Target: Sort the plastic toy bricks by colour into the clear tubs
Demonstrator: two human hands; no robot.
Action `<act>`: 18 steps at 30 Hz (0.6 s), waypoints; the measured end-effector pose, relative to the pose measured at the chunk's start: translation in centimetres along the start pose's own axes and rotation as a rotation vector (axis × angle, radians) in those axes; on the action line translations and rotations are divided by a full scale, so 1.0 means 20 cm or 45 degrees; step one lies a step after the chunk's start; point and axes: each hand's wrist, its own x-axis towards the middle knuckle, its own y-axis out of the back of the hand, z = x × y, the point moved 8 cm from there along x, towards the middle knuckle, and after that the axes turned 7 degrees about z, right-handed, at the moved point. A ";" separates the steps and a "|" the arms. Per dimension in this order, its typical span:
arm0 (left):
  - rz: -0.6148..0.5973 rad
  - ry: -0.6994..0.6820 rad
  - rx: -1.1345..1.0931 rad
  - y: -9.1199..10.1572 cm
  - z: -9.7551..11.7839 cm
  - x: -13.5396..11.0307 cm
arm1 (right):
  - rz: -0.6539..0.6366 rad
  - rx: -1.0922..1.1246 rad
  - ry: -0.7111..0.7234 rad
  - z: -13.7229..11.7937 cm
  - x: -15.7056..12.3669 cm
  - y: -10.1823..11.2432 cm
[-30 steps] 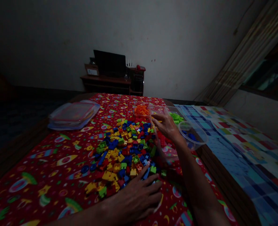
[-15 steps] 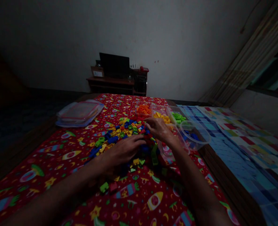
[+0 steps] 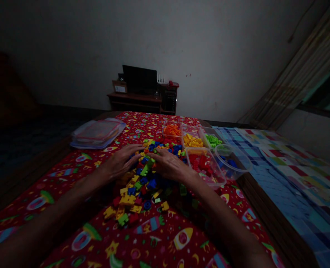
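A loose pile of small plastic building bricks (image 3: 142, 182) in blue, yellow, green, red and orange lies on the red patterned cloth (image 3: 142, 245). My left hand (image 3: 122, 160) is at the pile's left side, fingers stretched out and apart over the bricks. From the right, my right hand (image 3: 169, 163) reaches across the middle of the heap, its fingers extended toward the left one. Green bricks (image 3: 147, 167) lie just below its fingertips. I see nothing held in either hand, though the bricks under the palms are hidden.
Clear containers right of the pile hold sorted bricks: orange (image 3: 172, 130), yellow (image 3: 192, 140), light green (image 3: 212, 140), red (image 3: 205, 163) and blue (image 3: 228, 163). Stacked plastic lids (image 3: 98, 134) lie at the left. A blue checked cloth (image 3: 276, 186) spreads at the right; a monitor (image 3: 140, 80) stands behind.
My left hand has moved left and away from the heap's middle. My right hand has shifted left from beside the red container into the pile. More bricks show spread toward the near side.
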 end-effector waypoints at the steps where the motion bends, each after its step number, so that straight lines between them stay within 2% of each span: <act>1: -0.008 0.002 0.025 0.01 0.00 -0.06 | -0.014 -0.051 0.053 -0.03 0.00 -0.03; 5: -0.061 0.009 0.173 -0.01 0.01 -0.35 | -0.116 -0.155 0.129 -0.09 0.01 -0.09; 9: -0.152 0.010 0.212 -0.11 0.07 -0.56 | -0.037 -0.136 0.001 -0.02 0.02 -0.02; 12: -0.153 0.000 0.221 -0.17 0.10 -0.58 | 0.066 -0.149 -0.125 0.06 0.01 0.07; 18: -0.033 0.091 0.276 -0.23 0.09 -0.40 | 0.233 -0.168 -0.470 0.32 -0.06 0.28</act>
